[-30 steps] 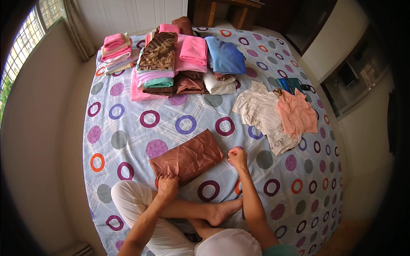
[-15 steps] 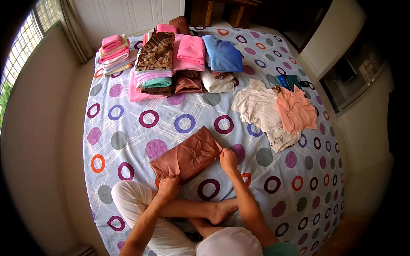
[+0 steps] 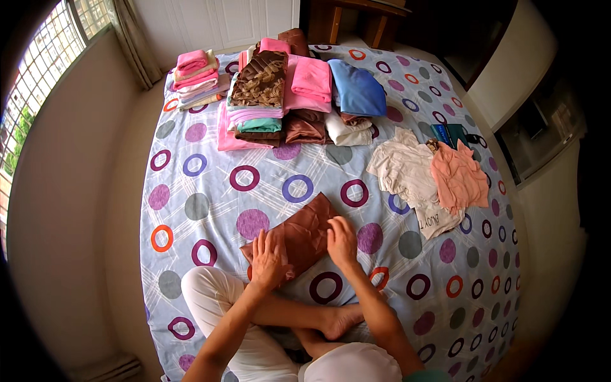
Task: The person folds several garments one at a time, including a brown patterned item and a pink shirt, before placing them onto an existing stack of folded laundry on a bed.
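A folded brown satin cloth [image 3: 304,232] lies at a slant on the bed in front of my crossed legs. My left hand [image 3: 267,258] rests flat on its left part, fingers stretched out and holding nothing. At the right edge of the cloth is my right hand [image 3: 342,240], its fingers bent but apart, touching or just over the fabric. What lies under the left palm is hidden.
Stacks of folded cloths stand at the far side, among them a brown patterned one [image 3: 259,79], a pink towel [image 3: 312,79] and a blue bundle [image 3: 358,89]. To the right lie a crumpled cream shirt [image 3: 402,169] and a peach garment [image 3: 459,177] on the patterned bedsheet [image 3: 213,223].
Both hands have let go of the cloth's edges. The left has moved up onto the cloth and flattened; the right has loosened its pinch. The whole view has shifted slightly.
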Motion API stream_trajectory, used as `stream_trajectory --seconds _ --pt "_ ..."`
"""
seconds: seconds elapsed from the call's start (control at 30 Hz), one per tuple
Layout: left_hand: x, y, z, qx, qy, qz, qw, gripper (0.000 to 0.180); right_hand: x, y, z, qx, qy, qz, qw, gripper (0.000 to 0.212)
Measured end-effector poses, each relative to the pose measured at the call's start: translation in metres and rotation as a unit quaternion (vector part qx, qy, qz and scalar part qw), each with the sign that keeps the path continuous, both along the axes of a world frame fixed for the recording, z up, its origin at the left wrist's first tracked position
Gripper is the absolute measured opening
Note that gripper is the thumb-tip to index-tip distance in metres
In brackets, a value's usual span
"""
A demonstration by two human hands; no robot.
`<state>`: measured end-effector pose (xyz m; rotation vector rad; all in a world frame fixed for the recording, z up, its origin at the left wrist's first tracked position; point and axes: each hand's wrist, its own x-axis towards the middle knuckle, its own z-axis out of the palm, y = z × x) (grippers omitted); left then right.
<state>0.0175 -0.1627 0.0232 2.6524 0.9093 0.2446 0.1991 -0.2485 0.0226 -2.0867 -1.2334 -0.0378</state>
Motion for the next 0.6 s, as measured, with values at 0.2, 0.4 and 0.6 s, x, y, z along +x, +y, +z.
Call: stream_trajectory --seconds 0.2,0.4,0.6 --pt "-0.011 -0.002 -0.023 -0.004 0.181 0.027 0.983 0.110 -0.061 0.038 -0.019 -0.125 -0.076 0.204 0.968 0.050" --pt "-0.012 -0.002 -0.020 -0.053 0.219 0.043 0.973 0.113 -0.015 0.035 -0.039 -0.156 -0.118 0.131 0.972 0.053" --pt "-0.011 0.000 -0.017 -0.052 0.227 0.042 0.972 0.115 0.036 0.025 -0.039 -0.235 -0.137 -0.027 0.962 0.042"
